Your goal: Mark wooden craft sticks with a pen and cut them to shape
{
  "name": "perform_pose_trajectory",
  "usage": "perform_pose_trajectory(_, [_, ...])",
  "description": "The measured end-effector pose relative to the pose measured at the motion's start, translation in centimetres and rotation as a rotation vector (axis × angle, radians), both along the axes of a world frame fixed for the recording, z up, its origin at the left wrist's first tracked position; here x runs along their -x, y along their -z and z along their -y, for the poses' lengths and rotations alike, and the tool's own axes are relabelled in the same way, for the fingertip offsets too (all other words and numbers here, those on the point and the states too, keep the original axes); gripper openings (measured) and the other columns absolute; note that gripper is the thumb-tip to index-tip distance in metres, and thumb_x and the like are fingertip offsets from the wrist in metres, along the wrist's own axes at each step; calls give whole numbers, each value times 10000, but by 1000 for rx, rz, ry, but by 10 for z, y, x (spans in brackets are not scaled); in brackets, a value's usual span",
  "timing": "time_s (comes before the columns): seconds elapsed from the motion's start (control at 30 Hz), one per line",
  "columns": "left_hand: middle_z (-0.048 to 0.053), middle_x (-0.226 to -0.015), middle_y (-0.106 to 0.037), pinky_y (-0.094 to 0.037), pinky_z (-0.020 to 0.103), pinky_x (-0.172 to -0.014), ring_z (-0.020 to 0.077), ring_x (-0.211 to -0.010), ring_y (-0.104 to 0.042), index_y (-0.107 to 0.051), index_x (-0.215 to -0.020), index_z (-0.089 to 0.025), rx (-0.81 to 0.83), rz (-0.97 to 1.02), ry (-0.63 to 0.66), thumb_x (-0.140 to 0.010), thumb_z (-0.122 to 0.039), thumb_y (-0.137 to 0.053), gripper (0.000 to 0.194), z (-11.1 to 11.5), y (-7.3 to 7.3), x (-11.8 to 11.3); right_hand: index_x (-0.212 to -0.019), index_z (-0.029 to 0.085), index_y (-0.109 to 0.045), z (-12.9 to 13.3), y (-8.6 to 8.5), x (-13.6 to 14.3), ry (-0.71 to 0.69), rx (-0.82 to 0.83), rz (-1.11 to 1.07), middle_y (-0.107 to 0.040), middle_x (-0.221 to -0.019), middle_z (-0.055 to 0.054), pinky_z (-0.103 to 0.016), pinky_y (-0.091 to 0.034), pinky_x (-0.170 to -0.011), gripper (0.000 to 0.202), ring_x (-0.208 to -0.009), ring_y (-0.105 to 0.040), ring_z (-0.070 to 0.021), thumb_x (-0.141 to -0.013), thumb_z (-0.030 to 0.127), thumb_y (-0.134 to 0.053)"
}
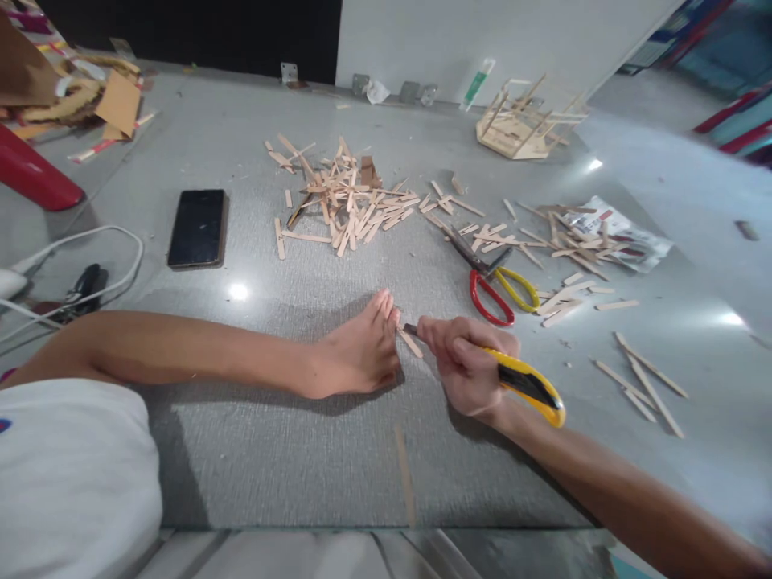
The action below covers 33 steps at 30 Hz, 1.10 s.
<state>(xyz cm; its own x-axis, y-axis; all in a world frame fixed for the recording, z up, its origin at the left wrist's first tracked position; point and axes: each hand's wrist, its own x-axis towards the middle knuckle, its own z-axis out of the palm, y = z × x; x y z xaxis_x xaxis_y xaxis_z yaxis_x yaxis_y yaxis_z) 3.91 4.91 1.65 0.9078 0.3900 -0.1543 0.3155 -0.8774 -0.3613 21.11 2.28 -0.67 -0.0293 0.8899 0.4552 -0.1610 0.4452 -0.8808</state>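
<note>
My left hand (365, 346) rests on the grey tabletop, its fingertips pressing down on a small wooden stick (411, 343). Part of that stick is hidden under the fingers. Wrapped in my right hand (467, 362) is a utility knife (531, 390) with a yellow and black handle. The dark blade points left and lies at the stick, close to my left fingertips; I cannot tell whether it is cutting in. Just beyond my right hand lie scissors (491, 277) with one red and one yellow handle loop.
A pile of cut wooden sticks (355, 197) spreads across the table's middle. More sticks lie on a plastic packet (642, 237) at right. A stick-built frame (524, 125) stands at the back. A phone (198, 228) and white cable (129, 233) are at left.
</note>
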Motion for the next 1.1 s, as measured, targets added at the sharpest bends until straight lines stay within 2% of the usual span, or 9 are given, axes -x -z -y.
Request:
perform_pose_trajectory(0.13, [273, -1506, -600, -347, 598, -1266, 463, -1430, -561, -636, -1448, 28, -16, 88, 14, -1060, -496, -509, 664, -2, 5, 4, -598, 223, -385, -2, -6, 7, 16, -39, -94, -269, -523, 76, -311, -264, -519, 381, -472, -216, -99, -925, 177, -575])
perform_pose_trajectory(0.27, [286, -1493, -604, -362, 598, -1254, 469, -1412, -576, -647, -1427, 45, -44, 86, 61, -1069, -513, -475, 684, -3, 7, 7, -606, 222, -388, -3, -11, 5, 3, -80, -103, -274, -504, 83, -305, -274, -520, 400, -456, -229, -98, -954, 226, -585])
perform_pose_trajectory(0.43, [293, -1498, -594, -350, 594, -1265, 467, -1423, -566, -630, -1437, 61, -64, 91, 43, -1077, -539, -471, 718, 0, 9, 6, -615, 229, -383, -6, -16, 0, 4, -156, -90, -290, -505, 89, -309, -281, -515, 442, -437, -208, -97, -989, 293, -611])
perform_pose_trajectory(0.57, [315, -1467, -610, -353, 612, -1254, 471, -1403, -584, -631, -1421, 84, -82, 146, 53, -1082, -559, -455, 747, 1, 14, 7, -632, 228, -376, -7, -13, 5, -18, -107, -104, -276, -516, 89, -304, -268, -517, 435, -448, -208, -100, -1001, 301, -595])
perform_pose_trajectory(0.77, [325, -1334, -693, -417, 633, -1188, 484, -1285, -670, -746, -1262, 68, -144, 286, 118, -1073, -522, -486, 672, 0, 19, 10, -639, 226, -379, -6, -8, 8, -22, -80, -101, -273, -520, 88, -297, -280, -520, 427, -453, -219, -100, -1002, 300, -592])
perform_pose_trajectory(1.1, [306, -1314, -713, -428, 610, -1180, 465, -1267, -686, -761, -1251, 41, -148, 294, 116, -1062, -544, -505, 666, 0, 15, 11, -649, 225, -385, -7, -7, 9, -9, -106, -97, -290, -526, 86, -300, -283, -531, 412, -458, -223, -98, -1003, 297, -584])
